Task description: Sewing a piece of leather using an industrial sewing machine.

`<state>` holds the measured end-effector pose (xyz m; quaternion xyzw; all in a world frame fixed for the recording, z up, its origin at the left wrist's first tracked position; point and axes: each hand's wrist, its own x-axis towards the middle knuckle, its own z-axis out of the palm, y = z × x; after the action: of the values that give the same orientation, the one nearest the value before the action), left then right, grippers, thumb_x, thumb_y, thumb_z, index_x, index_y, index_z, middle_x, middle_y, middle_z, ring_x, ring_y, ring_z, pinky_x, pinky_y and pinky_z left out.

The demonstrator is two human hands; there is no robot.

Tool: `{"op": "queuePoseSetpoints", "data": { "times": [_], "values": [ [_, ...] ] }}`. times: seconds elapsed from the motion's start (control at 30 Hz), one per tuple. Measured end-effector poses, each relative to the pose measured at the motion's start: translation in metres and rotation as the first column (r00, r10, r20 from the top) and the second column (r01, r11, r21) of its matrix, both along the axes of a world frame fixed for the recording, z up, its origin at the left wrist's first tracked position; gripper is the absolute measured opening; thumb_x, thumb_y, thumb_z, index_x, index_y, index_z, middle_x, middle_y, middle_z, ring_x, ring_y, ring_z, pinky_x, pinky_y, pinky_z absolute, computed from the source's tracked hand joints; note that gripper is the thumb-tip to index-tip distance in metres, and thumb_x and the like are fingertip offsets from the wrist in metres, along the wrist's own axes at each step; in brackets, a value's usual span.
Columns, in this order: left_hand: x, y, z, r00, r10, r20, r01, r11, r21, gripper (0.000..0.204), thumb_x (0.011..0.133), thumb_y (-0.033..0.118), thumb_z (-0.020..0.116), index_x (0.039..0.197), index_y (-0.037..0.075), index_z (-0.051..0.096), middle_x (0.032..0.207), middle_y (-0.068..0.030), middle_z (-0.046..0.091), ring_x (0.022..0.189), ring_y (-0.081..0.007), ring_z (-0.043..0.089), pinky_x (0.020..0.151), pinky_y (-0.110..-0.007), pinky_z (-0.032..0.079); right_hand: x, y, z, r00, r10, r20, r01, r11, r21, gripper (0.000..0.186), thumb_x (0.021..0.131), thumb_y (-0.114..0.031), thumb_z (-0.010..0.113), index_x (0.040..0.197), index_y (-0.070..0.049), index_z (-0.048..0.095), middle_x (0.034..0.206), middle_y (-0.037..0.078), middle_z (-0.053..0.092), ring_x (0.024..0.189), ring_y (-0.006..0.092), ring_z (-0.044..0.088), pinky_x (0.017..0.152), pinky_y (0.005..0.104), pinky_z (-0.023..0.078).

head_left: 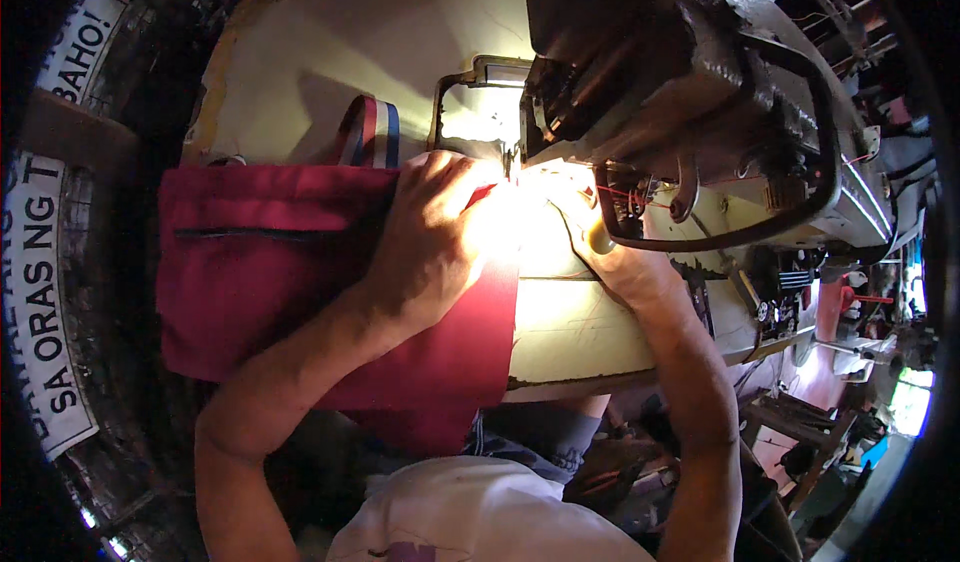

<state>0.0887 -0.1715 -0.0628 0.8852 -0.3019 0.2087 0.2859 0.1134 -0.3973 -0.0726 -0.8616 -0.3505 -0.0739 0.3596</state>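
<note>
Cream tabletop [585, 327] is bearing broad maroon cloth [280, 297]. Curled left hand [437, 227] is touching it; grip of right hand [622, 263] is eluding view.

The deep red cloth [265, 302] lies mostly spread to the left of the left hand [430, 227], beneath that forearm, its lower part sagging toward the person's lap. A dark, narrow strip crosses its upper part left of the wrist, and its right edge runs down between the left and right hand [615, 252]. A red, white and blue striped band [380, 132] arches just beyond the left hand. The dark, worn sewing machine [640, 92] looms above the right hand — red thread strung at its head.
</note>
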Motion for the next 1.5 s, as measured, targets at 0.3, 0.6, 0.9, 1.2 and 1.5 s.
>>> {"op": "queuePoseSetpoints", "data": {
  "times": [0.3, 0.6, 0.9, 1.2, 1.5],
  "values": [
    [-0.004, -0.002, -0.003, 0.999, 0.034, -0.029, -0.035, 0.999, -0.002, 0.027, 0.073, 0.003, 0.067, 0.100, 0.006, 0.067, 0.106, -0.0099, 0.058, 0.099, -0.0275, 0.054, 0.089, -0.041, 0.043, -0.002, -0.004, -0.001, 0.998, -0.019, -0.056, 0.019, 1.000, -0.005, 0.029, 0.086, -0.005, 0.064, 0.116, -0.001, 0.064, 0.112, 0.017, 0.068, 0.102, 0.0322, 0.066, 0.091, 0.0415, 0.052],
    [0.007, 0.003, 0.000, 0.993, -0.056, -0.101, 0.051, 0.997, -0.049, 0.022, 0.074, 0.002, 0.065, 0.095, 0.006, 0.069, 0.103, -0.0087, 0.060, 0.101, -0.0282, 0.055, 0.090, -0.041, 0.043, -0.002, -0.008, -0.018, 0.963, 0.028, 0.269, 0.047, 0.962, -0.268, 0.017, 0.074, 0.002, 0.062, 0.090, 0.003, 0.064, 0.091, 0.016, 0.066, 0.086, 0.0336, 0.064, 0.083, 0.0442, 0.051],
    [0.013, 0.002, -0.001, 0.996, -0.067, -0.067, 0.063, 0.996, -0.058, 0.019, 0.076, 0.003, 0.065, 0.093, 0.008, 0.070, 0.101, -0.0076, 0.059, 0.099, -0.0288, 0.054, 0.089, -0.041, 0.043, -0.016, -0.009, 0.008, 0.993, -0.105, 0.063, 0.115, 0.973, -0.198, 0.012, 0.072, -0.003, 0.063, 0.085, -0.001, 0.062, 0.088, 0.016, 0.064, 0.090, 0.0375, 0.061, 0.084, 0.0496, 0.048],
    [0.016, 0.002, -0.003, 0.996, -0.070, -0.048, 0.065, 0.993, -0.097, 0.016, 0.076, 0.006, 0.068, 0.092, 0.008, 0.070, 0.100, -0.0070, 0.061, 0.100, -0.0288, 0.056, 0.090, -0.041, 0.044, -0.101, -0.127, 0.026, 0.470, -0.769, 0.433, 0.879, 0.453, -0.148, 0.044, 0.102, -0.016, 0.056, 0.143, -0.003, 0.050, 0.145, 0.020, 0.051, 0.135, 0.0360, 0.048, 0.112, 0.0442, 0.038],
    [0.021, 0.003, -0.001, 0.993, -0.114, -0.038, 0.107, 0.984, -0.144, 0.009, 0.076, 0.005, 0.067, 0.084, 0.005, 0.071, 0.094, -0.0089, 0.066, 0.092, -0.0287, 0.059, 0.086, -0.040, 0.048, -0.111, -0.146, 0.004, 0.437, -0.812, 0.388, 0.898, 0.421, -0.131, 0.046, 0.105, -0.017, 0.050, 0.148, -0.001, 0.043, 0.153, 0.021, 0.043, 0.143, 0.0355, 0.039, 0.116, 0.0428, 0.033]
  ]
}}
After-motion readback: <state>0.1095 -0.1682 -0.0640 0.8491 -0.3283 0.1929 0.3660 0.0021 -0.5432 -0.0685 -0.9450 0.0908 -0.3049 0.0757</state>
